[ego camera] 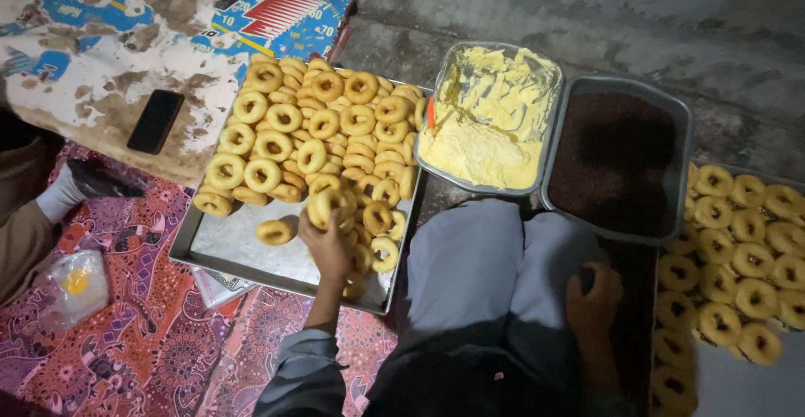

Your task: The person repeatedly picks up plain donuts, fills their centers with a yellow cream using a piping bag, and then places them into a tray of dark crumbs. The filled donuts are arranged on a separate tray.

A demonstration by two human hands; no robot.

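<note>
Left hand (327, 245) grips a golden ring doughnut (329, 205); right hand (592, 298) seemingly clenched, dim.

Left hand (327, 245) extended forward, grip closed; right hand (594, 300) lowered, fingers curled.

View: one head-worn camera, looking steeply down from above
Distance: close, within arm's reach of the trays (251, 258)
Shared views: only one

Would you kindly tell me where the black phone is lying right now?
In the head view, the black phone lies at upper left on the worn printed mat, just left of the metal tray piled with ring-shaped pastries.
</note>
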